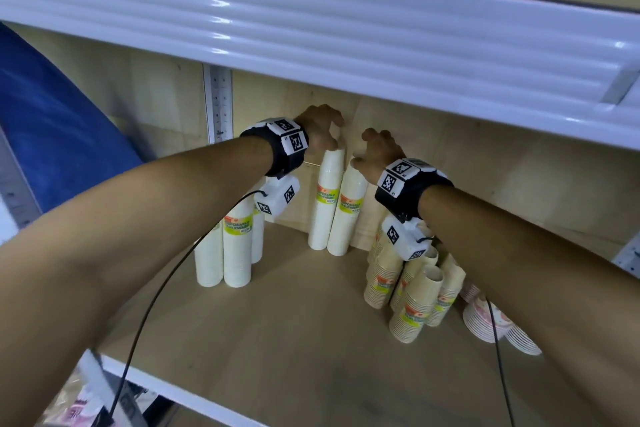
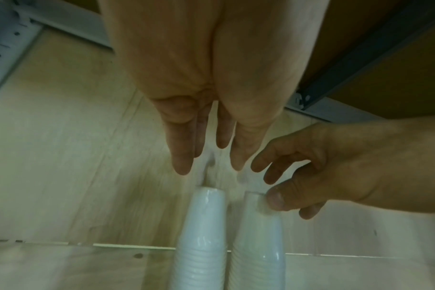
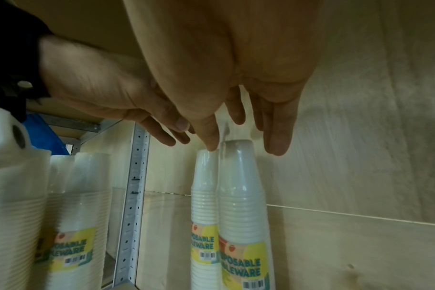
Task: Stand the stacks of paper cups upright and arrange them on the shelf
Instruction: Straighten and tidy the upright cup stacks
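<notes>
Two tall white paper cup stacks in clear wrap stand upright side by side against the shelf's back wall, the left stack (image 1: pixel 327 201) (image 2: pixel 201 235) (image 3: pixel 204 196) touching the right stack (image 1: pixel 349 215) (image 2: pixel 258 245) (image 3: pixel 241 196). My left hand (image 1: pixel 322 130) (image 2: pixel 209 164) (image 3: pixel 162 133) hovers just over the left stack's top with straight fingers and holds nothing. My right hand (image 1: pixel 377 149) (image 2: pixel 281 176) (image 3: pixel 238 137) is over the right stack, fingers relaxed, its thumb touching the stack's top rim.
Several more white stacks (image 1: pixel 235 246) (image 3: pixel 75 215) stand upright at the left by a perforated metal upright (image 1: pixel 218 104). Brown cup stacks (image 1: pixel 415 295) lean at the right, with pink-printed cups (image 1: pixel 485 319) behind them. A white shelf edge (image 1: pixel 311 28) hangs close overhead. The wooden shelf board (image 1: pixel 294 322) lies below.
</notes>
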